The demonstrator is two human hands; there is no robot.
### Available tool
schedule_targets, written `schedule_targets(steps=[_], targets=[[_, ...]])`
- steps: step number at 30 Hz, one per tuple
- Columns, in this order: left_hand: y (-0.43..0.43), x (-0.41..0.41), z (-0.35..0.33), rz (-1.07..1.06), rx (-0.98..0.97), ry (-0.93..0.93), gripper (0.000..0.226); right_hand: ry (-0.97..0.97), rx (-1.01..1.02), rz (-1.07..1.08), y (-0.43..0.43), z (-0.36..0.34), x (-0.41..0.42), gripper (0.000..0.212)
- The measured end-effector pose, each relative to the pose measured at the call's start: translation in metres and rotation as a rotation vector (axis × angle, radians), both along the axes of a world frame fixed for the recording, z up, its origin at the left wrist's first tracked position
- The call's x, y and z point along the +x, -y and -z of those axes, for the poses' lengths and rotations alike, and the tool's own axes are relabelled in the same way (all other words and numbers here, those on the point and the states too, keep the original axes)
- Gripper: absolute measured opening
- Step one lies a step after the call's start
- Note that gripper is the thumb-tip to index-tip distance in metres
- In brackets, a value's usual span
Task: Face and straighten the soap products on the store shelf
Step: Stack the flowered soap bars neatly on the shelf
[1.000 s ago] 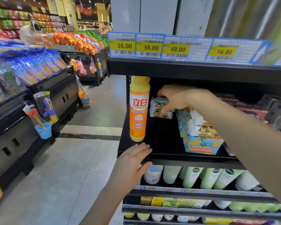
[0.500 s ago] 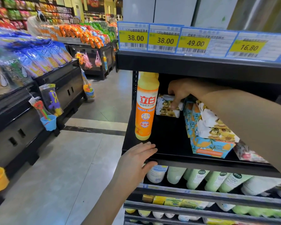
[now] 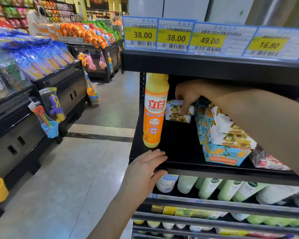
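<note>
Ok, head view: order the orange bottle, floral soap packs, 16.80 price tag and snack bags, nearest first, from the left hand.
1. orange bottle, shelf front, just above the left hand.
2. floral soap packs, shelf back, in the right hand.
3. 16.80 price tag, upper right.
4. snack bags, across the aisle.

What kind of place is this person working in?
Most likely a supermarket or big grocery store: yellow price tags with barcodes line the shelf edge, an orange detergent bottle and wrapped soap packs sit on the black shelf, and bagged snacks fill the bins across the aisle.
</note>
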State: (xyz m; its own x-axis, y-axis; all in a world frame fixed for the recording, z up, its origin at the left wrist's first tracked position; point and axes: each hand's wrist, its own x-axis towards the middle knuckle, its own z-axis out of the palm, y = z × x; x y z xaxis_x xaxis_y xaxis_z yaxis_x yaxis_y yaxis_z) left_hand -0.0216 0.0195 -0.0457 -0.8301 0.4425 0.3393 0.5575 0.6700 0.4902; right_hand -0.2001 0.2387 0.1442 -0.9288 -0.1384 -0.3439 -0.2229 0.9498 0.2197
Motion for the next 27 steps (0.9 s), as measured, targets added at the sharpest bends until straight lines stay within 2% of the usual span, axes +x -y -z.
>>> schedule_targets(steps=[6,14,17,21,25,27], targets=[[0.0,0.001,-0.002,0.001,-0.013,0.007,0.048,-0.032,-0.026,-0.033,-0.003,-0.009,0.027,0.053],[-0.002,0.003,-0.005,-0.026,-0.017,0.031,0.05,-0.078,-0.242,-0.074,-0.016,-0.021,0.095,0.072],[-0.003,0.005,-0.006,-0.027,0.004,0.024,0.049,-0.072,-0.311,-0.079,-0.014,-0.025,0.12,0.071],[-0.003,0.006,-0.006,-0.027,0.025,0.002,0.046,-0.134,-0.284,-0.148,-0.003,-0.025,0.154,0.066],[-0.002,0.011,-0.008,-0.008,0.2,0.032,0.044,-0.261,-0.213,-0.247,0.009,-0.017,0.183,0.067],[0.001,0.019,-0.019,0.015,0.419,0.186,0.051,-0.313,-0.211,-0.281,0.013,-0.013,0.198,0.069]])
